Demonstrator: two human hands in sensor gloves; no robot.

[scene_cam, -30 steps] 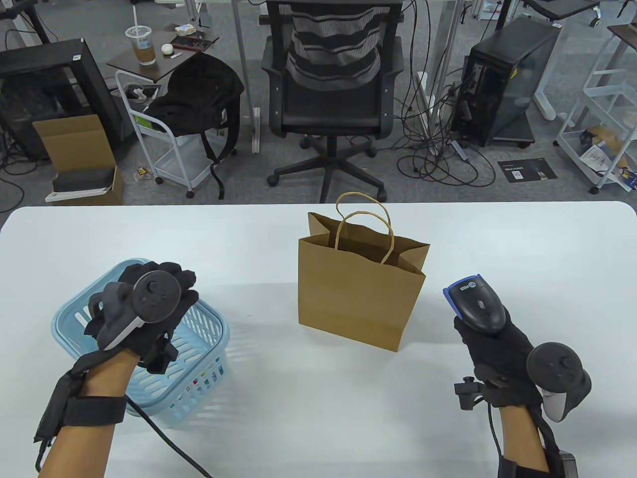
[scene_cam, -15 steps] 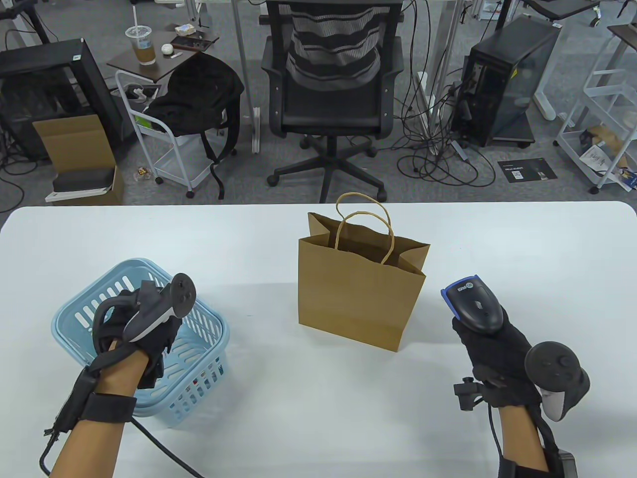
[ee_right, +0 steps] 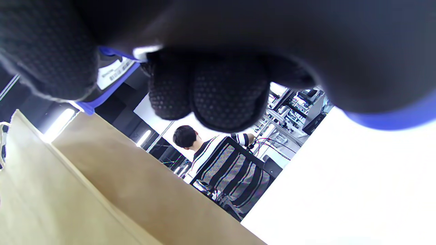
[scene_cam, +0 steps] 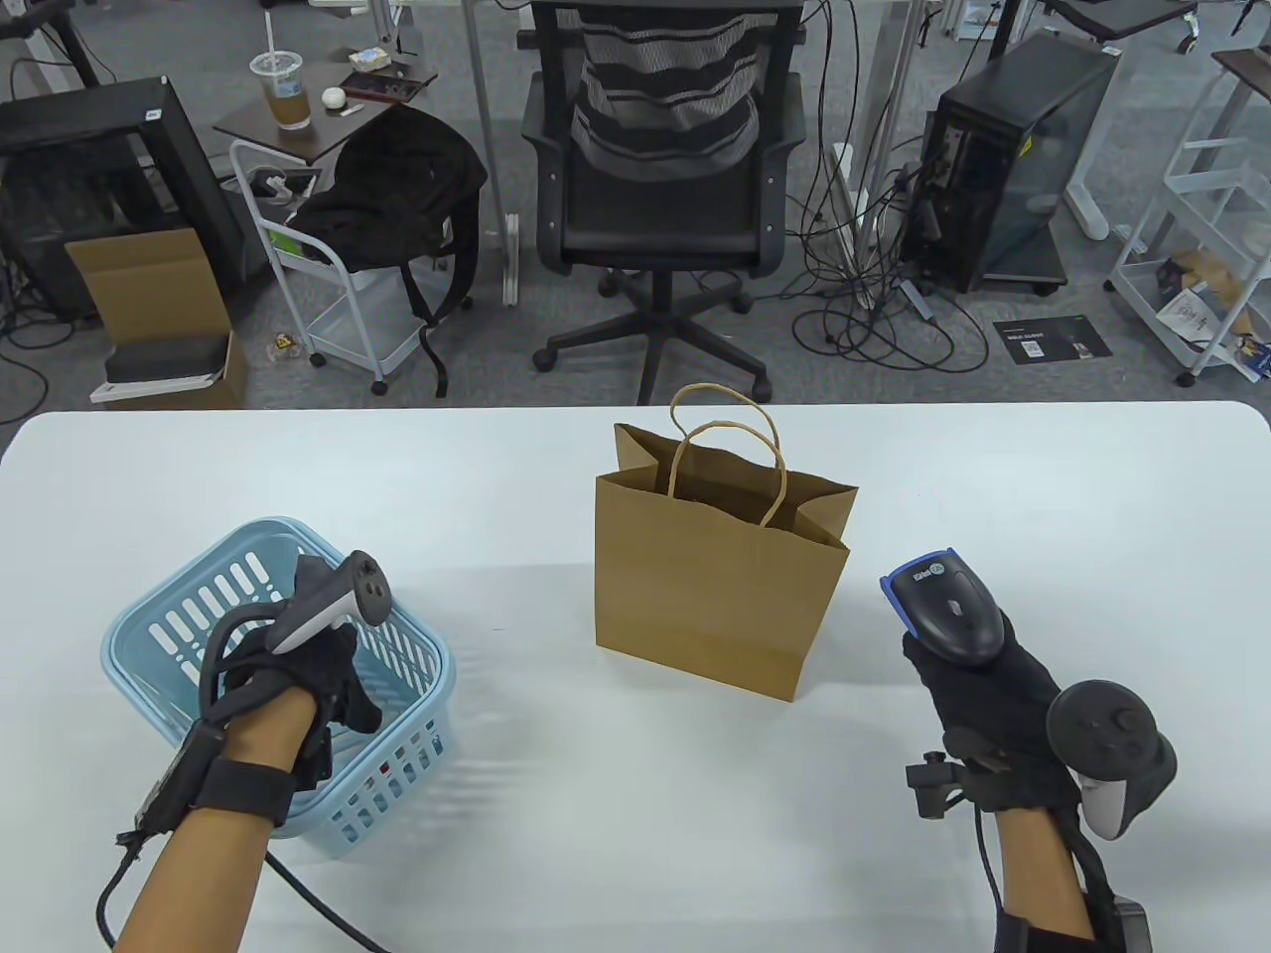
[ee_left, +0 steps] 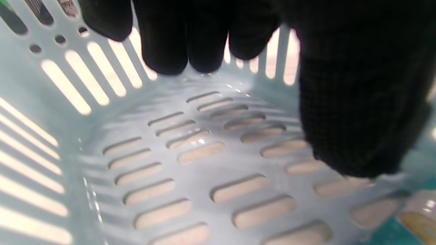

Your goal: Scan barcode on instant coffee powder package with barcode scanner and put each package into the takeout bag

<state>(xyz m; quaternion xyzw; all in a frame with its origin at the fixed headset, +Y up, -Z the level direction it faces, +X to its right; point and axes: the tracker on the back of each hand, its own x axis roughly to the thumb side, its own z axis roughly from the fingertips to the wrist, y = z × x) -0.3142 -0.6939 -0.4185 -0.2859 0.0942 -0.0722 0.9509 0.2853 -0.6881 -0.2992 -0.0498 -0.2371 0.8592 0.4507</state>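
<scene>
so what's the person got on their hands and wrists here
Both hands wear black knit sensor gloves. The left hand carries a grey-and-white tracker with a round dark face, above a black wrist strap and a trailing black cable. The right hand has a matching tracker, a small black wrist camera mount and a cable. The right glove's fingertips show a dotted texture.

Black knit gloves cover both hands (scene_cam: pixel 318 670), grey trackers (scene_cam: pixel 1107 740) strapped on.
</scene>
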